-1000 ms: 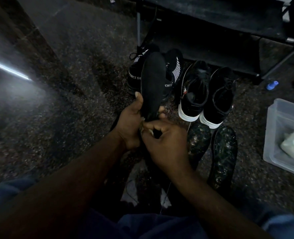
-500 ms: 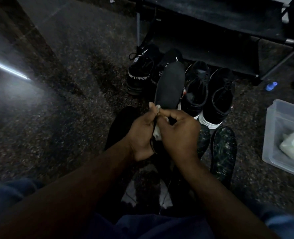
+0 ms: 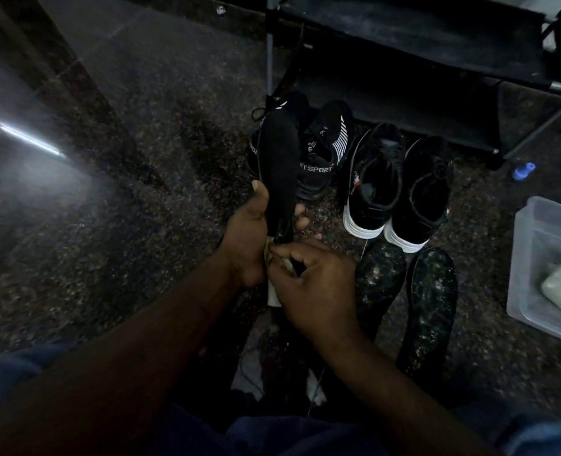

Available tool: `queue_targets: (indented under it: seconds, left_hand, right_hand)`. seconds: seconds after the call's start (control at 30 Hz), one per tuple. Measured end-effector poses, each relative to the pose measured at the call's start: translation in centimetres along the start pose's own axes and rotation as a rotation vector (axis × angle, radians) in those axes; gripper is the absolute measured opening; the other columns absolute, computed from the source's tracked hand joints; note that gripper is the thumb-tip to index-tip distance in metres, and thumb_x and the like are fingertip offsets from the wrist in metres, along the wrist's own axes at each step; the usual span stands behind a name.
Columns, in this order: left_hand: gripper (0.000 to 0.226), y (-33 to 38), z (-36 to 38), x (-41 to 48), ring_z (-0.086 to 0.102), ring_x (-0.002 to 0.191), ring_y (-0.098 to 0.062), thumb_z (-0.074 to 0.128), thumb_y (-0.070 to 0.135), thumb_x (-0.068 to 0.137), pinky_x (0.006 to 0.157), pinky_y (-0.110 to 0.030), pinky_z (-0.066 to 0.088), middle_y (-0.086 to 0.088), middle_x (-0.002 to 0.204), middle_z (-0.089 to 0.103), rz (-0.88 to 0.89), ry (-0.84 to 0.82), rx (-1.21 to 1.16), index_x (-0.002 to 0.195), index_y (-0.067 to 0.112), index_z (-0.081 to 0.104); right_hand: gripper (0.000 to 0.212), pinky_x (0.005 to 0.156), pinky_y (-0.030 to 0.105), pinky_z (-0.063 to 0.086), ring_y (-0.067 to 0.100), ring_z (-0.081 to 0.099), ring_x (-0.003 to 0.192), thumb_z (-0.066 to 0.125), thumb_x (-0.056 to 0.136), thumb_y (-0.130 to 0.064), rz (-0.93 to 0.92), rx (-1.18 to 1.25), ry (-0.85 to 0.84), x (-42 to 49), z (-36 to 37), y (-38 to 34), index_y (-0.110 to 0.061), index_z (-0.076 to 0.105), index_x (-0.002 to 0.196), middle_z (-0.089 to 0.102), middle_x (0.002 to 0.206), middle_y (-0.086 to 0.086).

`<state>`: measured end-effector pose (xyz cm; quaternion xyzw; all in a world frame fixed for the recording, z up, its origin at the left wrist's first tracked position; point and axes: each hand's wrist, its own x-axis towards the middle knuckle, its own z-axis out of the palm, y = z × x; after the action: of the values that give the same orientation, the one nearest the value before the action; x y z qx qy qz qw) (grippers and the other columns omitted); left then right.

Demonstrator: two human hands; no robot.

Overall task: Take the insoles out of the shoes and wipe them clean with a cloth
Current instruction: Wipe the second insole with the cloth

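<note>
Dark speckled stone floor (image 3: pixel 141 209) fills the dim scene, with a bright streak of light (image 3: pixel 29 143) across it at the far left; the left grip (image 3: pixel 246 238), a bare hand, is wrapped round the lower part of a black insole (image 3: pixel 279 166), thumb on its left side and fingertips showing past its right edge, holding it upright off the floor; just below, the right grip (image 3: pixel 315 284) has its fingers curled, pinching a pale cloth (image 3: pixel 270 255) at the insole's bottom end; behind the insole stand black knit sport shoes (image 3: pixel 325 149), the right one with white stripes and white lettering of which "T SPORT" can be read, the start hidden; right of them stand black lace-up shoes (image 3: pixel 371 179) with white soles, in front of a black shoe rack (image 3: pixel 404 44); two dark speckled insoles (image 3: pixel 432 307) lie flat on the floor just before that pair; farther right lie two small blue things (image 3: pixel 524 169); a clear plastic tub (image 3: pixel 529 258) at the right edge holds something pale and blurred
</note>
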<state>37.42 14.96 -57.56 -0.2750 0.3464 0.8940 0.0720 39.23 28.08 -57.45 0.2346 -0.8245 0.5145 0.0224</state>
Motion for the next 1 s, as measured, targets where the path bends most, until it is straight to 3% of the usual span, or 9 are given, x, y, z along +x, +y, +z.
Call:
queue_targets:
  seconds: [0.1,0.2,0.4,0.5,0.6,0.67,0.77,0.9,1.0]
  left_hand:
    - [0.081,-0.4,0.4,-0.3,0.066,0.09,-0.023,0.033,0.076,0.097,0.089,-0.04,0.059,-0.012,0.096,0.067,-0.075,-0.033,0.039,0.111,0.002,0.064]
    - [0.078,-1.5,1.2,-0.7,0.064,0.09,-0.026,0.03,0.073,0.099,0.075,-0.031,0.06,-0.016,0.101,0.062,-0.117,-0.094,0.027,0.119,0.003,0.059]
    - [0.057,-3.0,2.2,-1.0,0.065,0.095,-0.02,0.036,0.062,0.105,0.08,-0.032,0.058,-0.01,0.105,0.062,-0.085,-0.089,-0.008,0.111,0.014,0.066]
    - [0.066,-2.5,2.1,-1.1,0.069,0.099,-0.021,0.03,0.061,0.106,0.082,-0.03,0.061,-0.012,0.111,0.069,-0.067,-0.084,-0.017,0.129,0.008,0.062]
    - [0.079,-1.2,1.2,-0.8,0.067,0.098,-0.025,0.03,0.073,0.099,0.084,-0.036,0.06,-0.014,0.107,0.067,-0.108,-0.077,0.02,0.118,0.003,0.063]
    - [0.083,-0.5,0.6,-0.6,0.064,0.103,-0.029,0.033,0.079,0.095,0.093,-0.041,0.057,-0.014,0.102,0.066,-0.131,-0.042,-0.003,0.111,0.002,0.063]
    - [0.088,-0.4,-0.1,0.1,0.058,0.12,-0.034,0.044,0.079,0.092,0.109,-0.053,0.05,-0.014,0.106,0.065,-0.094,0.032,-0.091,0.122,-0.001,0.059]
    - [0.082,-0.6,0.0,0.3,0.065,0.104,-0.027,0.041,0.075,0.096,0.101,-0.051,0.056,-0.01,0.103,0.065,-0.043,0.046,-0.105,0.123,0.0,0.057]
    - [0.08,-1.0,0.7,-0.3,0.067,0.096,-0.025,0.037,0.075,0.096,0.09,-0.042,0.058,-0.011,0.101,0.067,-0.097,0.034,-0.054,0.115,0.001,0.062]
  right_hand:
    - [0.019,0.071,0.04,0.058,0.014,0.07,0.08,0.065,0.084,-0.027,0.031,0.004,0.043,0.3,-0.2,0.2,-0.02,0.082,0.088,0.074,0.087,-0.004]
    - [0.02,0.077,0.038,0.058,0.012,0.071,0.085,0.067,0.084,-0.025,0.07,-0.021,0.082,1.3,-0.8,0.5,-0.021,0.083,0.095,0.076,0.092,-0.006]
    - [0.021,0.077,0.038,0.057,0.01,0.071,0.085,0.068,0.083,-0.026,0.131,-0.041,0.128,2.9,-2.0,1.5,-0.021,0.083,0.096,0.077,0.09,-0.006]
    - [0.024,0.075,0.035,0.057,0.012,0.07,0.082,0.063,0.082,-0.025,0.056,-0.072,0.125,2.1,-1.6,1.0,-0.019,0.083,0.094,0.076,0.09,-0.003]
    - [0.026,0.07,0.033,0.057,0.013,0.069,0.078,0.059,0.081,-0.029,0.027,-0.074,0.085,1.0,-0.8,0.5,-0.021,0.082,0.091,0.075,0.089,-0.003]
    - [0.024,0.069,0.034,0.056,0.012,0.068,0.076,0.059,0.08,-0.03,0.009,-0.097,0.043,0.2,-0.3,0.1,-0.023,0.081,0.087,0.073,0.086,-0.005]
    - [0.021,0.066,0.037,0.056,0.016,0.067,0.075,0.06,0.078,-0.027,-0.02,-0.116,-0.004,-0.1,-0.1,-0.2,-0.02,0.08,0.082,0.072,0.085,-0.003]
    - [0.021,0.067,0.039,0.056,0.018,0.068,0.076,0.06,0.079,-0.027,-0.026,-0.123,-0.004,0.1,-0.1,0.0,-0.02,0.079,0.082,0.072,0.086,-0.002]
    - [0.021,0.067,0.038,0.056,0.017,0.068,0.076,0.059,0.08,-0.029,-0.013,-0.142,0.011,0.2,-0.2,0.2,-0.022,0.079,0.083,0.071,0.085,-0.003]
